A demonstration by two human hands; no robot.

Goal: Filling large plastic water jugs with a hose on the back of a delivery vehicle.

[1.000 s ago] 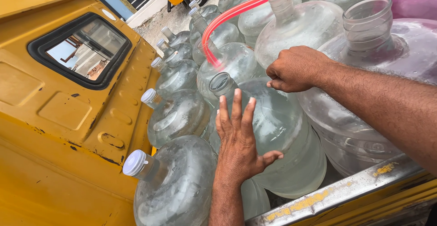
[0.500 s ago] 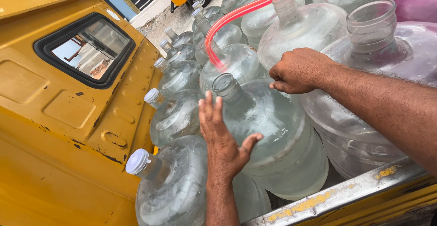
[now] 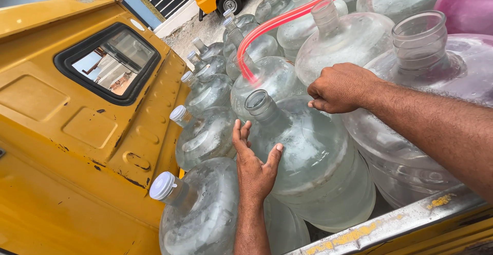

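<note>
Jug point(image 3: 313, 167): big, clear, open top, leaning.
Left hand point(image 3: 254, 165): spread flat on jug.
Right hand point(image 3: 341, 88): curled fist, resting on jug.

The right hand point(image 3: 341, 87) curls over the tilted jug point(image 3: 308, 157), so its fingertips and palm are hidden; whether it grips the red hose point(image 3: 287, 16) cannot be told. The right forearm runs off the frame at 3 o'clock. The left hand point(image 3: 254, 165) covers part of the jug's side, and its forearm is cut off at 6 o'clock. The hose leaves the frame at 12 o'clock, its source unseen. The pink jug point(image 3: 467, 3) at 1 o'clock is cropped. Far jugs near 12 o'clock are too small to tell capped from open. The yellow vehicle point(image 3: 77, 131) is cut off at 9 o'clock.
</note>
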